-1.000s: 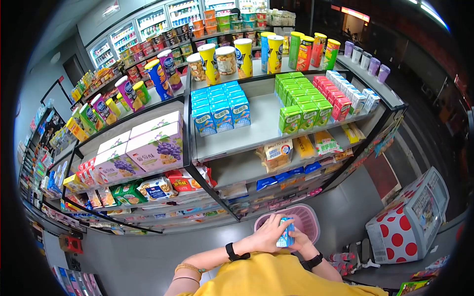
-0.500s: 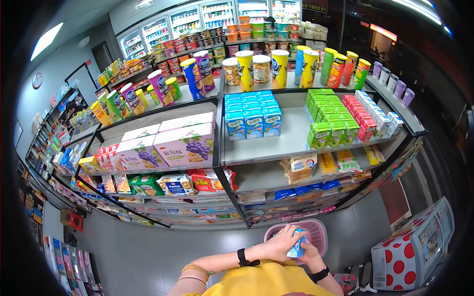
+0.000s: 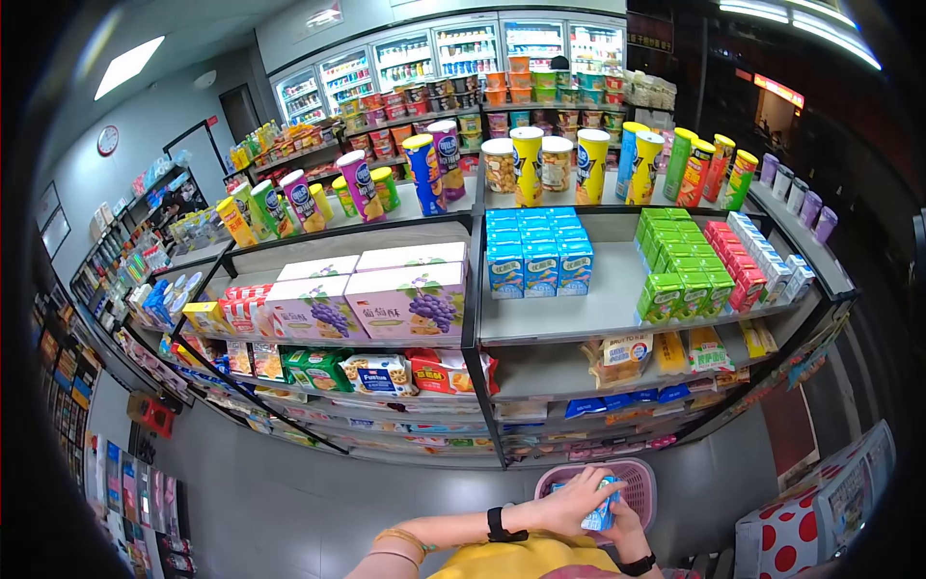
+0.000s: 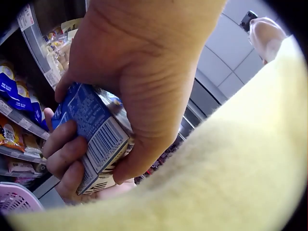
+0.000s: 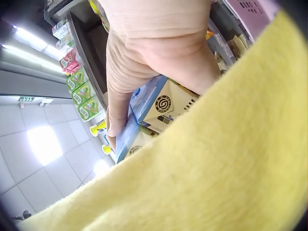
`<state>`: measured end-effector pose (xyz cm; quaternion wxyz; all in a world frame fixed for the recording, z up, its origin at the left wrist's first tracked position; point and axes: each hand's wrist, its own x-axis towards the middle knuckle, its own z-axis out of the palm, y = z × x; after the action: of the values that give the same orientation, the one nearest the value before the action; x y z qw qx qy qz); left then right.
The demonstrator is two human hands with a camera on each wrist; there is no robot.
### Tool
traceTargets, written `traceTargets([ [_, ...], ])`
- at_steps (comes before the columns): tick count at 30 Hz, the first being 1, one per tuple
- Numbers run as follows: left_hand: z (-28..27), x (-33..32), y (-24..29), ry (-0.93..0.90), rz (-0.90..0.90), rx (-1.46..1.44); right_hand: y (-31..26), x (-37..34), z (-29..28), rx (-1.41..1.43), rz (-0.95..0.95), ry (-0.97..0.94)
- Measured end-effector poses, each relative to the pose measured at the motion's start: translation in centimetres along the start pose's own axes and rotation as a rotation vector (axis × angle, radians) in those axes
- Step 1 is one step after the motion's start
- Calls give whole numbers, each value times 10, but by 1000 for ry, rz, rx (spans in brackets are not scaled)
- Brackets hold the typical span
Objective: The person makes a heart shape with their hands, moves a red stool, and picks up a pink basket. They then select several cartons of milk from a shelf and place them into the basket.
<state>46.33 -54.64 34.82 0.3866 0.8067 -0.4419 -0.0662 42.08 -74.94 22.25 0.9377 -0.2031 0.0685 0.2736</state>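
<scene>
Blue drink cartons point(image 3: 599, 516) are held in front of the yellow shirt by both hands. My left hand point(image 3: 567, 502) lies over them from the left, and my right hand point(image 3: 627, 527) grips them from the right. The left wrist view has a blue carton with a barcode point(image 4: 102, 139) tilted between the left hand's point(image 4: 144, 62) thumb and fingers, with the other hand's fingers curled round its far side. In the right wrist view, two carton ends point(image 5: 163, 103) show side by side under the right hand point(image 5: 154, 43). More blue cartons point(image 3: 538, 253) stand in rows on the shelf.
A pink basket point(image 3: 644, 482) is on the floor beyond the hands. Green cartons point(image 3: 683, 280) and red cartons point(image 3: 738, 265) share the shelf point(image 3: 588, 318) with the blue rows. Purple-and-white grape boxes point(image 3: 405, 299) stand to the left. A red-dotted case point(image 3: 791, 531) is at the lower right.
The head view has tilted up and turned left, so shelves and hands appear further right and lower. Both hands still hold the blue cartons above the basket's near side.
</scene>
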Motion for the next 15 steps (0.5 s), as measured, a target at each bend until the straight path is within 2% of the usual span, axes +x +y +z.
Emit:
traceTargets([
  [4,3,0,-1,-27,6,-5,4,-7,-7,-1,-16,24],
  [8,9,-1,-2,29,41,-18,6,-8,-18,-11,-7,24],
  [15,5,-1,2,15,35,-9,5,-10,-3,-25,-15,7],
])
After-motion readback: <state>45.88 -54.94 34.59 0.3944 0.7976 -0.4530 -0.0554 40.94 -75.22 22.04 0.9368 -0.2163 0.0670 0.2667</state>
